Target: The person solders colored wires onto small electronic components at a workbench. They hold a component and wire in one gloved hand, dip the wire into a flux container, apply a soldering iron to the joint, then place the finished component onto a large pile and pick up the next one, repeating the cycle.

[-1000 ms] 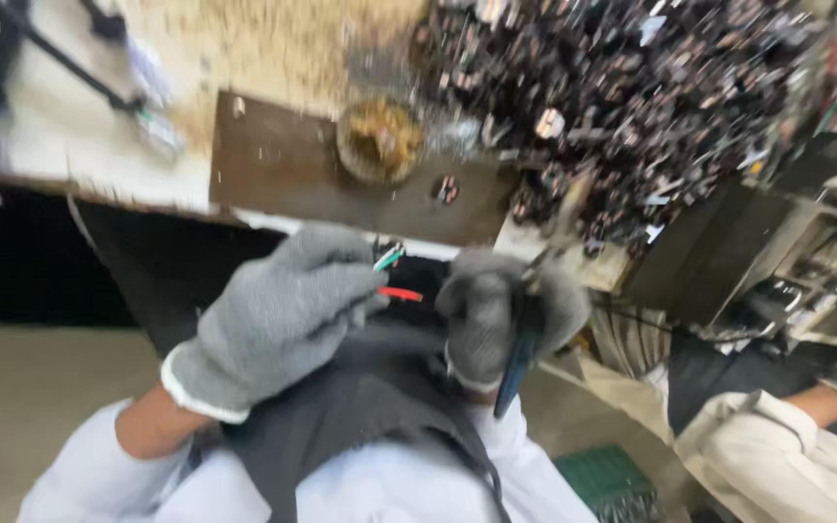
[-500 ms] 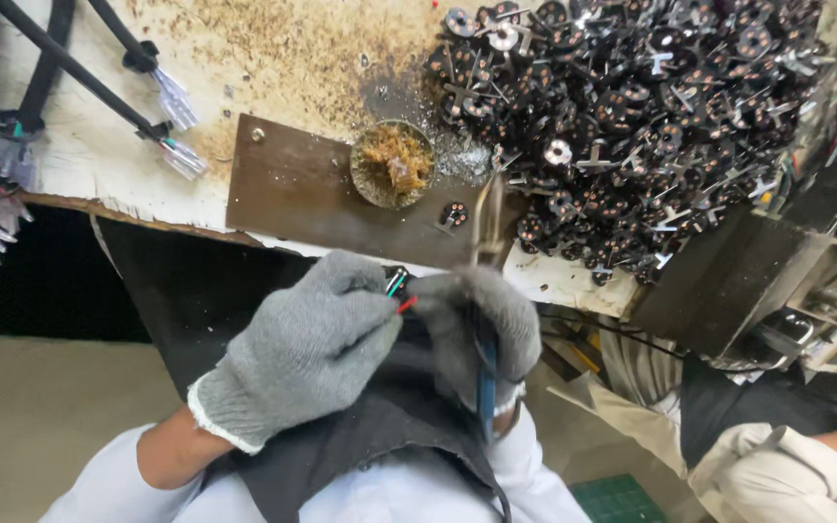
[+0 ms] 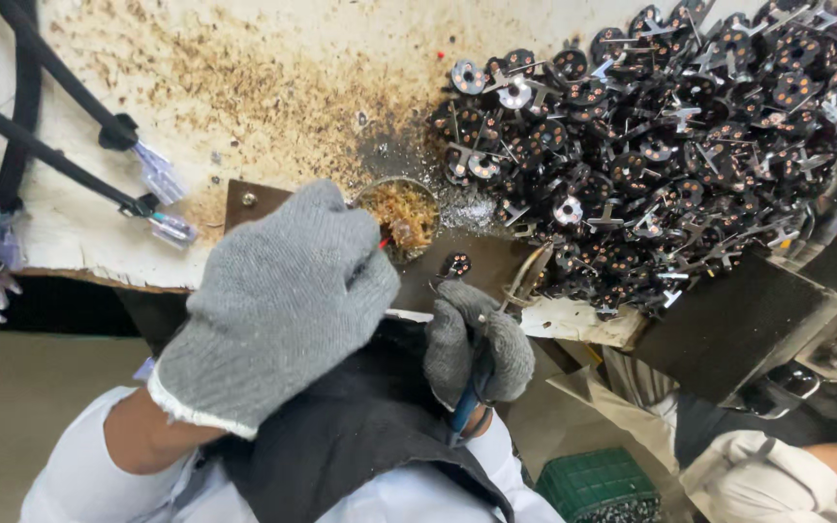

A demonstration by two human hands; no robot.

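A stained, rust-speckled table (image 3: pixel 273 87) is seen heaped at its right with small black metal parts (image 3: pixel 670 136), while a blue-handled tool (image 3: pixel 467 402) is gripped by the gloved right hand (image 3: pixel 477 344) and the gloved left hand (image 3: pixel 278 300) is curled shut beside a round dish (image 3: pixel 401 215) of brownish residue, its contents hidden.
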